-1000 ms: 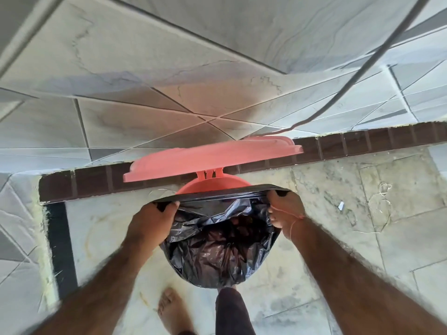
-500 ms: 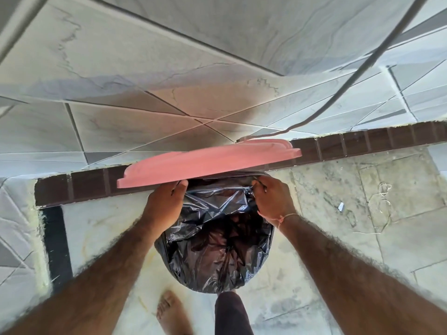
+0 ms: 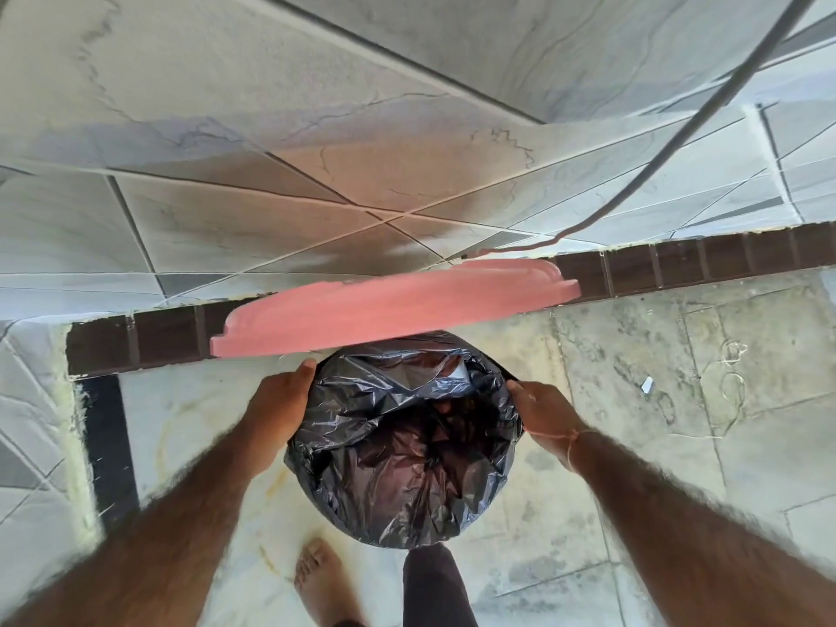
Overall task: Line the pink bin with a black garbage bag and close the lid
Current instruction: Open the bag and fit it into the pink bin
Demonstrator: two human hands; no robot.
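Observation:
A crinkled black garbage bag covers the round bin below me; the bin's pink body is hidden under the bag. The pink lid stands raised at the far side, tilted over the bin's back edge. My left hand lies against the bag on the bin's left side, fingers pointing toward the lid. My right hand rests on the bag at the right rim, its fingers curled over the rim's edge. Both hands press the bag's edge down around the rim.
The bin stands on a stained tiled floor close to a tiled wall with a dark brown skirting strip. A grey cable hangs down the wall to the right. My bare foot and dark trouser leg are just behind the bin.
Both hands slid from the back of the rim near the lid outward and down the bin's sides. The bag now lies lower around the rim.

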